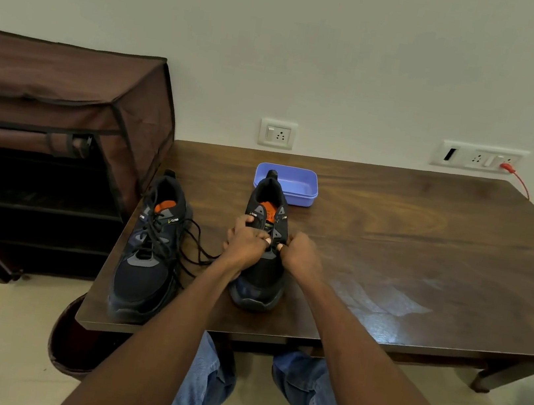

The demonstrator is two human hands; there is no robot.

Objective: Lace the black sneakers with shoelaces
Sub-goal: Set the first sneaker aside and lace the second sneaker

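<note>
Head view shows us the left sneaker (148,247) laced, while our left hand (245,242) and right hand (299,252) pinch at the right sneaker (260,270), seemingly barely begun.

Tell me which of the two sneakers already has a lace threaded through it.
The left sneaker, near the table's corner: black lace crisscrosses it, loose ends trailing right. The other sneaker, under both hands, shows none.

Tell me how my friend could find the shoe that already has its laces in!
Start at the dark wooden table by the wall. Two black sneakers stand on it; take the laced sneaker at the left edge, beside the brown cloth rack. Black shoelaces trail off it, and no hands touch it, unlike the other sneaker.
</note>
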